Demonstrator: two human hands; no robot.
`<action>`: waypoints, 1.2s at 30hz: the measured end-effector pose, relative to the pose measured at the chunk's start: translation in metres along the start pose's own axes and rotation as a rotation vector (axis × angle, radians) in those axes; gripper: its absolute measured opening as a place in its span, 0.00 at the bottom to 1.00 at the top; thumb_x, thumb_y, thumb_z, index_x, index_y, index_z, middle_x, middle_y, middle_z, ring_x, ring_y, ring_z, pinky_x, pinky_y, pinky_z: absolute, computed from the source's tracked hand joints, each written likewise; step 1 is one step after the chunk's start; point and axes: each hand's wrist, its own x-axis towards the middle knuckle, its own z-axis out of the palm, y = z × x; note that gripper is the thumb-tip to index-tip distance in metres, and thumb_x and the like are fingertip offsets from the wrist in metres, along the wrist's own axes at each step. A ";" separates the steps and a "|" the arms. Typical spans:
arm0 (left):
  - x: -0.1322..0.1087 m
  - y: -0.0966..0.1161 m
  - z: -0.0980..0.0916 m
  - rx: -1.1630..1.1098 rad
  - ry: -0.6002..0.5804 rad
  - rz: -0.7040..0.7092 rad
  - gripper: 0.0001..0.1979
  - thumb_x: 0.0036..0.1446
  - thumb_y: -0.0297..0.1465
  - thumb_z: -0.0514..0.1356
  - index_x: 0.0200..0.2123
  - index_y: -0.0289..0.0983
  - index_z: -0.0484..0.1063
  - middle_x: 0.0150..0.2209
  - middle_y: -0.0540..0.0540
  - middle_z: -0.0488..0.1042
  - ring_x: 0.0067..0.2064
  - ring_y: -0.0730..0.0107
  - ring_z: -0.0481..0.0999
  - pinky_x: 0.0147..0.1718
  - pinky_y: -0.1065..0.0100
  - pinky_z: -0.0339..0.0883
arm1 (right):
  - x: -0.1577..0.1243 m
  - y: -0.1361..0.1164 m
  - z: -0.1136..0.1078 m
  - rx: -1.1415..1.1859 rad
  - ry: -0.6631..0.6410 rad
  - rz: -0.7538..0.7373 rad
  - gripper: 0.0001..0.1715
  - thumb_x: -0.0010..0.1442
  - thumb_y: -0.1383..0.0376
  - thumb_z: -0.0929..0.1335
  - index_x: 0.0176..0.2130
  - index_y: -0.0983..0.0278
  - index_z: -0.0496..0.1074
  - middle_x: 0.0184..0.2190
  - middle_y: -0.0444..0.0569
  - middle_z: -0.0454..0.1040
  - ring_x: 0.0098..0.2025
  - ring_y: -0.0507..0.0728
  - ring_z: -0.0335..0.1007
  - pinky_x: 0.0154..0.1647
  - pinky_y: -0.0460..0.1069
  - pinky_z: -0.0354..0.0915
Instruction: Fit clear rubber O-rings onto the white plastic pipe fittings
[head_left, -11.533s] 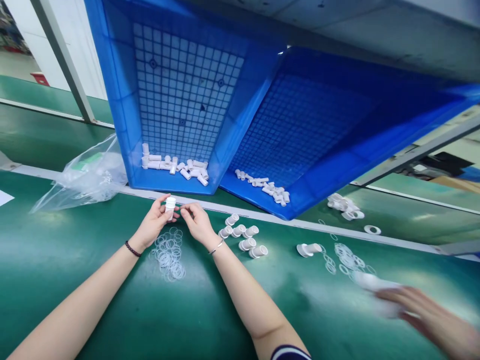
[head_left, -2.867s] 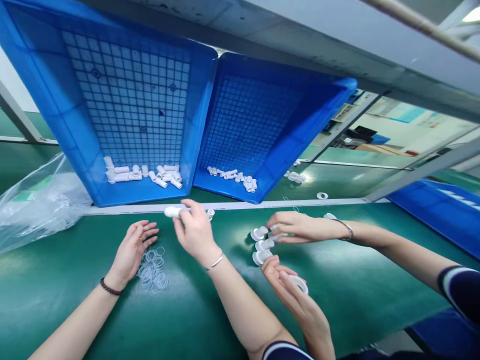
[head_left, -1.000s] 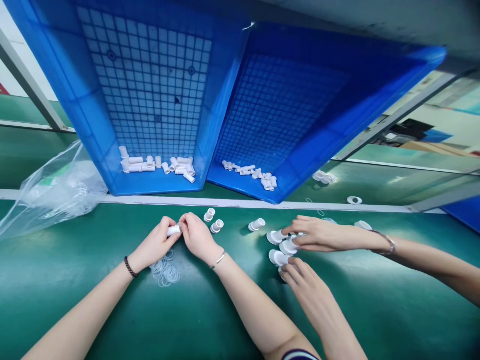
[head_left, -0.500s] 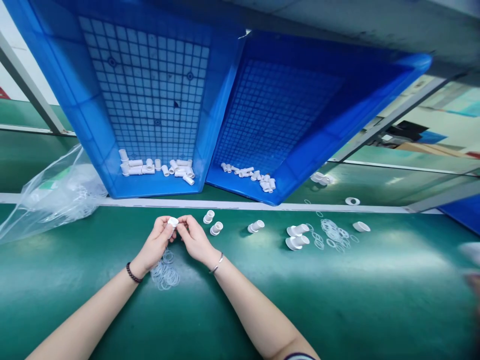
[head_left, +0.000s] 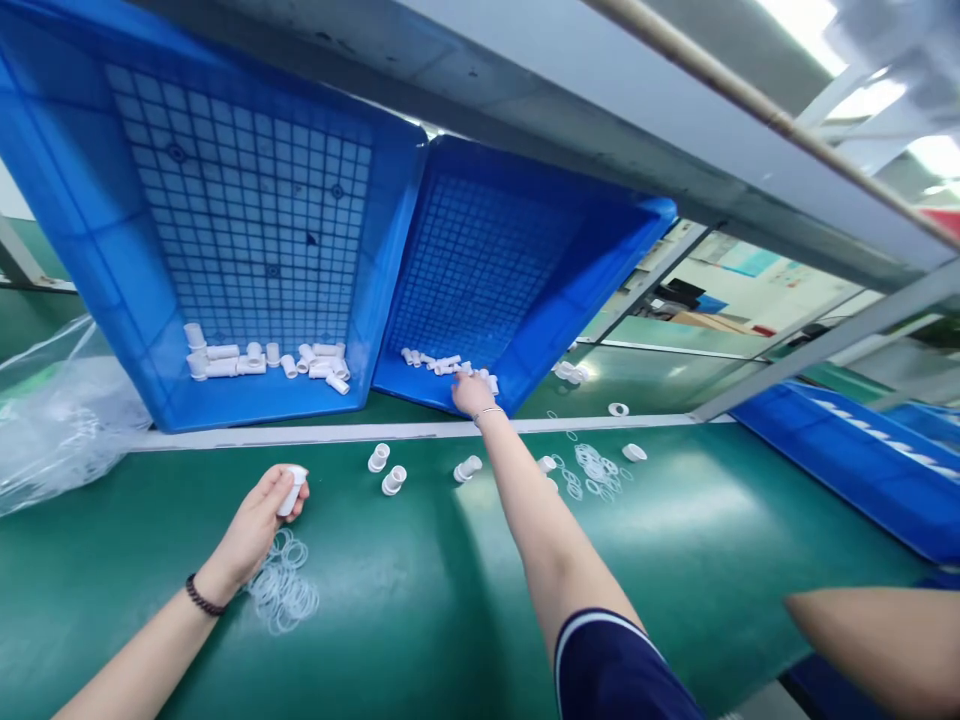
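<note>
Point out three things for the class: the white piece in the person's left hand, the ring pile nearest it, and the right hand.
White piece (head_left: pixel 293 488): head view, on its side.
Ring pile (head_left: pixel 283 597): head view, middle of the pile.
Right hand (head_left: pixel 472 395): head view, back of the hand.

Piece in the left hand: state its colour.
The piece is white, showing best in the head view.
</note>
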 end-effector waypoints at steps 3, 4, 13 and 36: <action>0.000 -0.002 0.001 0.036 -0.030 -0.009 0.24 0.49 0.50 0.64 0.38 0.35 0.70 0.30 0.47 0.71 0.29 0.72 0.66 0.28 0.70 0.60 | 0.019 0.033 0.003 -0.043 -0.017 0.113 0.22 0.62 0.69 0.64 0.54 0.77 0.66 0.56 0.75 0.60 0.57 0.69 0.58 0.54 0.60 0.55; 0.000 -0.003 0.001 0.042 -0.039 -0.012 0.25 0.50 0.50 0.64 0.39 0.35 0.70 0.31 0.47 0.72 0.29 0.71 0.67 0.28 0.69 0.60 | 0.021 0.040 0.006 -0.050 -0.020 0.133 0.21 0.61 0.69 0.64 0.53 0.76 0.66 0.56 0.74 0.61 0.57 0.69 0.58 0.54 0.59 0.55; 0.000 -0.001 0.003 0.081 -0.053 0.056 0.19 0.54 0.45 0.61 0.39 0.36 0.68 0.31 0.48 0.70 0.27 0.73 0.65 0.27 0.70 0.59 | -0.005 0.000 0.006 0.060 0.140 -0.057 0.22 0.66 0.67 0.58 0.56 0.75 0.59 0.50 0.68 0.66 0.52 0.65 0.63 0.52 0.56 0.59; 0.006 0.019 -0.016 -0.055 0.138 0.265 0.24 0.52 0.40 0.64 0.51 0.39 0.66 0.36 0.47 0.73 0.32 0.73 0.71 0.32 0.70 0.65 | -0.186 -0.152 0.112 0.339 -0.337 -0.830 0.04 0.60 0.66 0.67 0.38 0.64 0.71 0.39 0.49 0.68 0.41 0.56 0.68 0.45 0.50 0.66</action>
